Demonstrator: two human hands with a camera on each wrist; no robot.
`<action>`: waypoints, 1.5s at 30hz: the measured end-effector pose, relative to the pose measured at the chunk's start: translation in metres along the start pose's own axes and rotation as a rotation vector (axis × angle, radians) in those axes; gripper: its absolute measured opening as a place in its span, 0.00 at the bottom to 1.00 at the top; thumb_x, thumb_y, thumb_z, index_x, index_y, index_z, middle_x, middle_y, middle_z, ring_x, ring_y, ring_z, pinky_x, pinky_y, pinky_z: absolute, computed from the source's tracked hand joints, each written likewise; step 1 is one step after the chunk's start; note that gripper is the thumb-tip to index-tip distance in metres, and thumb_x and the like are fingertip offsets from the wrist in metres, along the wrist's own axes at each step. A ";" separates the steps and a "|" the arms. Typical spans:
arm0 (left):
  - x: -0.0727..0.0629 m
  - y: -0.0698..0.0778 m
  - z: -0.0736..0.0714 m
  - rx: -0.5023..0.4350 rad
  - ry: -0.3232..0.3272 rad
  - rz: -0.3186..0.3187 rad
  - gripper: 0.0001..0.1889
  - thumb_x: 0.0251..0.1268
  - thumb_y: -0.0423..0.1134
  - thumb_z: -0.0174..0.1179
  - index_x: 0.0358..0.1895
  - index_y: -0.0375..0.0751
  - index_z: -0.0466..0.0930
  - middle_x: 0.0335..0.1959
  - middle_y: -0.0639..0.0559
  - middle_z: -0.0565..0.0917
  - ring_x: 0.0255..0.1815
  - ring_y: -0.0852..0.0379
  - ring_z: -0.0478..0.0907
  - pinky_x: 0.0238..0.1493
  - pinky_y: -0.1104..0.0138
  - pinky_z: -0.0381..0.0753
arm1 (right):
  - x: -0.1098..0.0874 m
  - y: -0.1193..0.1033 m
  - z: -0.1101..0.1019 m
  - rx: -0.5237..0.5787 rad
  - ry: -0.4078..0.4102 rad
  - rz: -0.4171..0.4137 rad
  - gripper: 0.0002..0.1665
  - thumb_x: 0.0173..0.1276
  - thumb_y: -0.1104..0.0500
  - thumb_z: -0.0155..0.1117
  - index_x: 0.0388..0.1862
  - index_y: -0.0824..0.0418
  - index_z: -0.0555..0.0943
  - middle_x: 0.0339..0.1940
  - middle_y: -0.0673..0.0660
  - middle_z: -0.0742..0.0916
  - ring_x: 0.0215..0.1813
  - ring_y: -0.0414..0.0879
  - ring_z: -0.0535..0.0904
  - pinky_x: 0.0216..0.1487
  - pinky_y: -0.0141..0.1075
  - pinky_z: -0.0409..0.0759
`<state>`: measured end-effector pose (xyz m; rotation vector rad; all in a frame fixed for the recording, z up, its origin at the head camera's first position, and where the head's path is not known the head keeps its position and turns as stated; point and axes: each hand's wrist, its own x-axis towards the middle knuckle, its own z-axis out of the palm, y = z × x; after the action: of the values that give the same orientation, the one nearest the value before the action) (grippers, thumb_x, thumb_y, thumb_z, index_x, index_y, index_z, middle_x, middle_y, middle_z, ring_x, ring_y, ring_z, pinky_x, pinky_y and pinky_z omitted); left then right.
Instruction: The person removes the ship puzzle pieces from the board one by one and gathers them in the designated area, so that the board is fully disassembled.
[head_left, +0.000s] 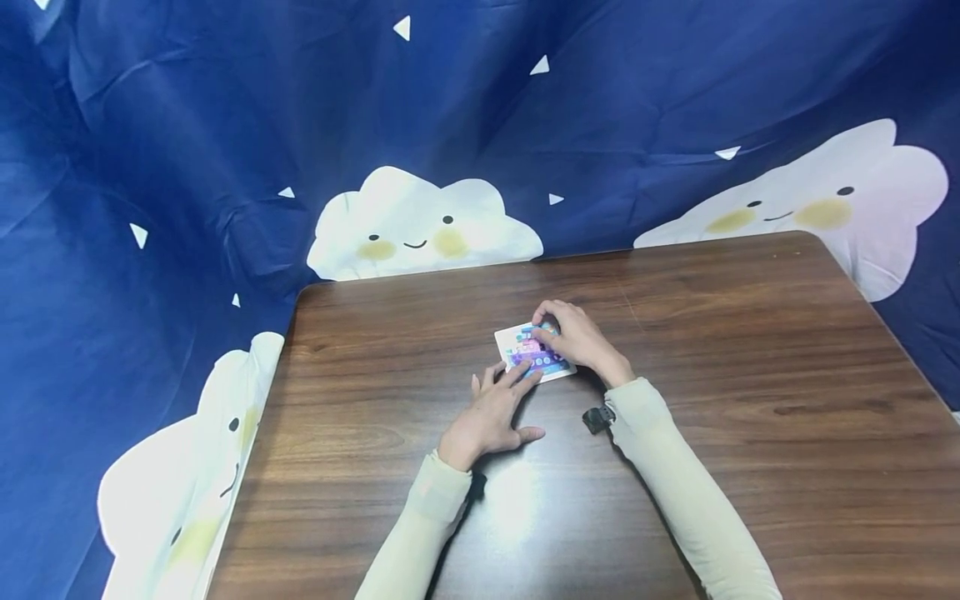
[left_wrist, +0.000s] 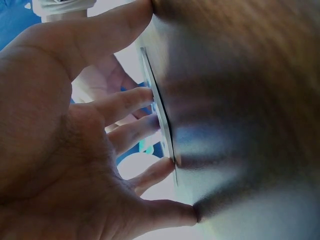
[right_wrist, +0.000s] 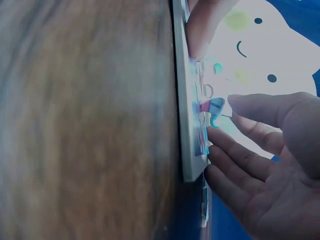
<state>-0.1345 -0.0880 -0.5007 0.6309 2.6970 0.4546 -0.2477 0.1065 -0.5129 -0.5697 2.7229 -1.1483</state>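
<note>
A small flat picture board [head_left: 507, 338], white-edged with a purple, pink and blue print, lies on the wooden table. Fingers of my left hand [head_left: 486, 421] are spread, some tips pressing the board's near-left part, while thumb and little finger touch the table. At the board's right side is my right hand [head_left: 576, 335], thumb and fingers bent over the print. From the right wrist, a small pink-and-blue piece [right_wrist: 214, 106] stands tilted up from the board, pinched at the thumb tip. Seen edge-on by the left wrist, the board [left_wrist: 161, 115] shows as a thin slab under the fingertips.
The brown wood-grain table [head_left: 750, 375] extends around the board, its back edge against a blue curtain [head_left: 600, 108] with white cloud prints. A thin flat piece [right_wrist: 204, 205] shows past the board's end. Dark straps with small devices [head_left: 597, 419] sit at the sleeve cuffs.
</note>
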 end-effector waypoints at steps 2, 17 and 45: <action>0.001 0.000 0.001 0.004 0.000 0.001 0.48 0.64 0.60 0.71 0.84 0.52 0.58 0.88 0.52 0.52 0.85 0.35 0.50 0.75 0.25 0.55 | -0.001 0.001 -0.001 0.018 0.010 0.002 0.07 0.74 0.58 0.67 0.46 0.58 0.80 0.56 0.62 0.86 0.63 0.61 0.79 0.69 0.59 0.72; 0.003 0.001 0.005 -0.017 0.003 0.010 0.48 0.64 0.59 0.71 0.84 0.52 0.58 0.88 0.51 0.52 0.85 0.33 0.51 0.74 0.24 0.55 | 0.002 0.012 -0.006 0.113 0.015 -0.140 0.06 0.69 0.62 0.73 0.37 0.61 0.83 0.51 0.62 0.90 0.59 0.58 0.84 0.67 0.54 0.76; -0.002 -0.001 0.001 -0.047 0.004 0.011 0.49 0.65 0.58 0.71 0.84 0.51 0.56 0.88 0.51 0.51 0.86 0.34 0.48 0.76 0.24 0.50 | -0.009 0.048 -0.058 0.162 0.308 0.161 0.08 0.73 0.64 0.67 0.47 0.68 0.85 0.38 0.67 0.91 0.29 0.37 0.86 0.31 0.19 0.77</action>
<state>-0.1333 -0.0895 -0.5012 0.6322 2.6798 0.5210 -0.2688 0.1790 -0.5066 -0.1588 2.8171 -1.5034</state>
